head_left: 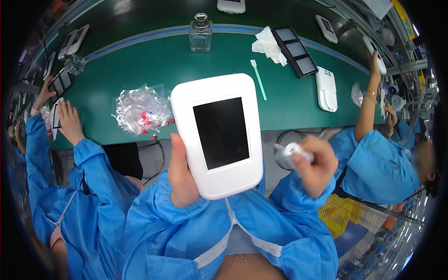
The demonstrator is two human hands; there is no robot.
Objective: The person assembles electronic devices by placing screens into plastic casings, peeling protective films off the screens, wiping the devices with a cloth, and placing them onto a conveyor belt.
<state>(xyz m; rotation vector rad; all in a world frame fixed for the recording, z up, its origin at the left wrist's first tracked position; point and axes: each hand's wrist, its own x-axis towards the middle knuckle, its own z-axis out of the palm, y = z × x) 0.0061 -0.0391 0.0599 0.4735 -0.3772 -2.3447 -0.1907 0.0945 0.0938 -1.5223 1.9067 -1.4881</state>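
Note:
My left hand (181, 175) grips a white device with a black screen (222, 135) by its left edge, thumb along the side. The device stands upright before my chest, its screen facing up at me. To the right of it and apart from it, my right hand (318, 167) is closed on a small crumpled whitish, partly clear piece (295, 151); motion blur hides what it is. Beyond the device on the bench lies a pale green swab stick (258, 80). A pile of clear plastic film with red tabs (142, 111) lies left of the device.
The green bench (158, 63) holds a glass bottle with a metal cap (200, 32), a white cloth (269, 45), a black tray with grey panels (296, 52) and a white housing (327, 89). Co-workers in blue sit on both sides. More white devices (232, 5) lie beyond the rail.

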